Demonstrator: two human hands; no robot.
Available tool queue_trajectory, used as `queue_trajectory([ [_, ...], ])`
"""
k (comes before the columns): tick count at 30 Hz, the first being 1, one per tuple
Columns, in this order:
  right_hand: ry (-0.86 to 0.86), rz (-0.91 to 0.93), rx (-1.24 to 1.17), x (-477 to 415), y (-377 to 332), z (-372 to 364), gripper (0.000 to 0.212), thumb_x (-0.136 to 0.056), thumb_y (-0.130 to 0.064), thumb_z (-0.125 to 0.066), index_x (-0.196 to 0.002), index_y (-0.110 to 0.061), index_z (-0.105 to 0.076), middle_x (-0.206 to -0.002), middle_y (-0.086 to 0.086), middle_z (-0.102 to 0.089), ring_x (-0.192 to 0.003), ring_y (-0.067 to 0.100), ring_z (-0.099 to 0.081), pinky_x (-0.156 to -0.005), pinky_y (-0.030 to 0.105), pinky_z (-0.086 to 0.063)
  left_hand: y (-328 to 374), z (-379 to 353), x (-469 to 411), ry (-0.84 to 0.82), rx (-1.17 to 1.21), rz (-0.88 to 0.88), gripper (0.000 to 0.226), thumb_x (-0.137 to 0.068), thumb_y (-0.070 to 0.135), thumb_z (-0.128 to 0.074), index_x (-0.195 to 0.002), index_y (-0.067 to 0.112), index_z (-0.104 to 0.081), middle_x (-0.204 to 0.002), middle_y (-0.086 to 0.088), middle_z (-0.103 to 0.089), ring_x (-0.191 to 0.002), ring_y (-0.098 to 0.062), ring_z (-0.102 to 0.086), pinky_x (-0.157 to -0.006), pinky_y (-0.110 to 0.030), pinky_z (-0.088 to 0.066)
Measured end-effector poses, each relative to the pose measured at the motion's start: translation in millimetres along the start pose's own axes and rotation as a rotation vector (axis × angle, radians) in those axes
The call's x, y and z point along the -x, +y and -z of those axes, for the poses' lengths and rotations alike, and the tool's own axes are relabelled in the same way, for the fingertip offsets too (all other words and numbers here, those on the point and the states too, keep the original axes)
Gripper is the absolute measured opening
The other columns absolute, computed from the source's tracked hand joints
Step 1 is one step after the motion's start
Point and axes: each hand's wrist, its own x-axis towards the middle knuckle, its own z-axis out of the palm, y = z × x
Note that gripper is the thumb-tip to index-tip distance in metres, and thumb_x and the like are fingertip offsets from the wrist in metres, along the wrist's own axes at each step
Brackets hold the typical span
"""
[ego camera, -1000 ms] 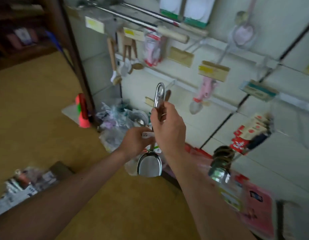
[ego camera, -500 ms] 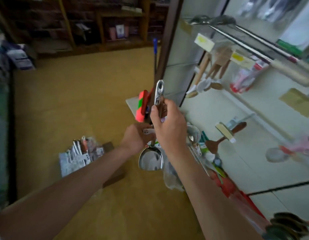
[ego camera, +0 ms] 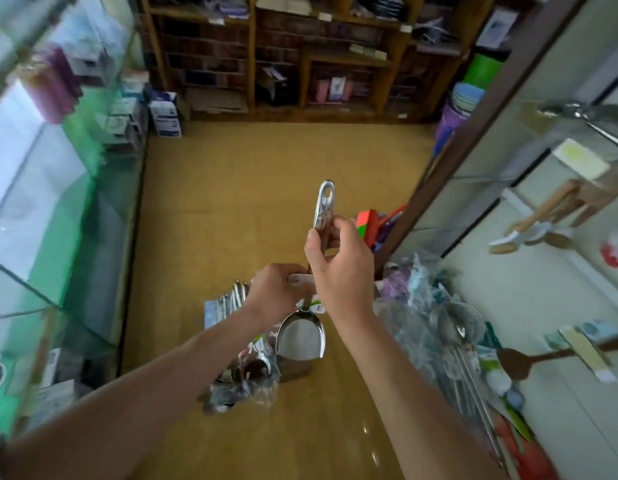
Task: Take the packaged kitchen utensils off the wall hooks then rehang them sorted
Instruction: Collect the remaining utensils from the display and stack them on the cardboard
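Packaged kitchen utensils (ego camera: 435,327) lie heaped in clear wrapping on a wide tan floor (ego camera: 231,188), against the foot of a pale wall panel (ego camera: 543,306) on our right. A glass display cabinet (ego camera: 58,209) runs along our left, and dark wooden shelves (ego camera: 300,64) fill the far end of the room. A few wooden-handled tools (ego camera: 539,220) hang on the wall panel, with a dark wooden spoon (ego camera: 515,363) lower down. A smaller heap of wrapped utensils (ego camera: 245,372) lies on the floor just below our hands. In front of us we hold a steel scoop (ego camera: 302,336) upright in the air, bowl down, with the hanging hole of its handle at the top. Our right hand (ego camera: 342,271) pinches the handle between thumb and fingers. Our left hand (ego camera: 274,292) is curled round a white tag (ego camera: 300,279) at the middle of the handle.
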Motion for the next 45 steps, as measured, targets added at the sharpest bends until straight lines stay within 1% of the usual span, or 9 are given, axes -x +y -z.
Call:
queue_trajectory([
  [4,-0.059,0.028,-0.050,-4,-30,-50,0.031,-0.093,-0.036,-0.058,-0.111,-0.011,-0.063,-0.094,-0.002,-0.069,-0.083,0.014,-0.065,-0.071,0.038,-0.054,-25,47,-5,0.052,0.036,0.031,0.032,-0.083,0.011,-0.067,-0.056,0.025,-0.057,-0.037,0.014,-0.044,-0.037,-0.002,-0.037,-0.040,-0.013,-0.026],
  [8,-0.100,0.051,-0.057,-3,-42,-101,0.024,-0.093,-0.030,-0.063,-0.107,-0.012,-0.064,-0.091,-0.004,-0.069,-0.079,0.007,-0.061,-0.068,0.025,-0.049,-61,78,-13,0.116,0.071,0.075,0.031,-0.084,0.011,-0.068,-0.058,0.025,-0.058,-0.037,0.014,-0.044,-0.037,-0.003,-0.035,-0.041,-0.015,-0.027],
  [14,-0.234,0.030,-0.108,0,-25,-185,0.021,-0.094,-0.031,-0.062,-0.104,-0.013,-0.064,-0.085,-0.006,-0.067,-0.074,0.010,-0.062,-0.066,0.033,-0.052,-125,101,-39,0.175,0.104,0.183,0.006,-0.084,0.016,-0.071,-0.080,0.012,-0.072,-0.059,0.006,-0.060,-0.044,0.000,-0.047,-0.042,-0.013,-0.036],
  [21,-0.405,-0.075,-0.106,10,51,-293,0.016,-0.091,-0.028,-0.064,-0.096,-0.013,-0.065,-0.085,-0.003,-0.067,-0.075,0.016,-0.061,-0.067,0.035,-0.051,-225,80,-98,0.224,0.189,0.397,0.009,-0.080,0.015,-0.077,-0.086,0.013,-0.070,-0.071,0.000,-0.065,-0.057,-0.007,-0.054,-0.041,-0.014,-0.039],
  [27,-0.583,-0.177,0.013,28,150,-359,0.016,-0.092,-0.031,-0.062,-0.085,-0.017,-0.061,-0.076,-0.003,-0.062,-0.069,0.017,-0.056,-0.061,0.030,-0.038,-314,21,-154,0.180,0.207,0.565,0.021,-0.077,0.020,-0.081,-0.092,0.012,-0.068,-0.082,-0.002,-0.070,-0.073,-0.016,-0.064,-0.060,-0.025,-0.050],
  [35,-0.754,-0.338,0.151,63,264,-434,0.024,-0.094,-0.035,-0.058,-0.078,-0.016,-0.059,-0.073,0.000,-0.063,-0.065,0.021,-0.056,-0.054,0.035,-0.039,-412,-44,-195,0.164,0.244,0.734,0.031,-0.080,0.028,-0.079,-0.098,0.007,-0.066,-0.090,-0.008,-0.070,-0.065,-0.017,-0.057,-0.050,-0.023,-0.040],
  [38,-0.792,-0.403,0.160,81,294,-460,0.031,-0.091,-0.029,-0.060,-0.065,-0.021,-0.046,-0.064,-0.001,-0.055,-0.055,0.018,-0.046,-0.053,0.033,-0.031,-445,-61,-201,0.146,0.290,0.784,0.036,-0.081,0.030,-0.079,-0.107,0.008,-0.067,-0.097,-0.006,-0.072,-0.074,-0.019,-0.062,-0.054,-0.023,-0.041],
  [42,-0.865,-0.443,0.178,100,321,-481,0.031,-0.092,-0.027,-0.059,-0.067,-0.015,-0.046,-0.062,0.002,-0.053,-0.052,0.018,-0.043,-0.050,0.031,-0.027,-475,-76,-207,0.134,0.314,0.827,0.041,-0.083,0.028,-0.077,-0.115,0.005,-0.066,-0.101,-0.006,-0.072,-0.077,-0.015,-0.063,-0.057,-0.019,-0.043],
  [45,-0.902,-0.458,0.191,108,333,-493,0.033,-0.093,-0.025,-0.058,-0.065,-0.016,-0.043,-0.060,0.000,-0.048,-0.051,0.016,-0.040,-0.048,0.031,-0.026,-492,-82,-209,0.136,0.298,0.864,0.031,-0.084,0.025,-0.077,-0.107,0.007,-0.068,-0.097,-0.007,-0.073,-0.066,-0.016,-0.062,-0.055,-0.022,-0.044],
])
